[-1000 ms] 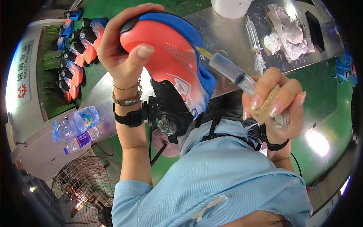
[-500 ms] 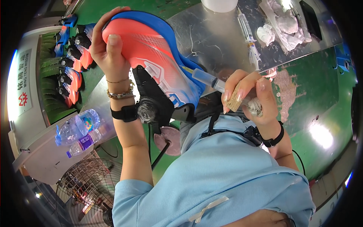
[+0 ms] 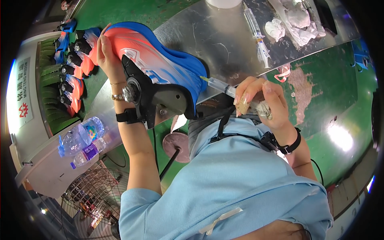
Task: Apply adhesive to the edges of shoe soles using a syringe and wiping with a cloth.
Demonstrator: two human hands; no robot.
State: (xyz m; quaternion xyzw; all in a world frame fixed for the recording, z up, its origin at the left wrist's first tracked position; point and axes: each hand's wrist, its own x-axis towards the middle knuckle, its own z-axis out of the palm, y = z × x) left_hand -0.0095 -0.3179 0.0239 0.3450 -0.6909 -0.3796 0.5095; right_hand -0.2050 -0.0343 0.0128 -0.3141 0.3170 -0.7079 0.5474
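Observation:
A red-orange and blue sports shoe (image 3: 160, 60) is tilted on its side, its blue sole turned away. A black fitting with a round knob (image 3: 138, 86) sits at its opening. My left hand (image 3: 107, 60) grips the shoe by the toe end. In my right hand (image 3: 276, 102) is a clear syringe (image 3: 219, 86), its yellowish tip at the blue sole edge near the heel; I cannot tell whether it touches. The same fingers also hold a tan crumbly block (image 3: 242, 106) and a crumpled greyish wad (image 3: 264, 109).
A metal table (image 3: 208, 36) carries another syringe (image 3: 254, 30), crumpled white tissue (image 3: 300, 24) and a white tub (image 3: 225, 3). At left, similar shoes (image 3: 76, 90) line a green-slatted rack. Two plastic bottles (image 3: 86, 134) lie near a wire-guarded fan (image 3: 90, 196).
The shoe has turned in my left hand and shifted left, showing more of its heel and black fitting. The syringe tip has moved slightly right and down, now closer to the heel.

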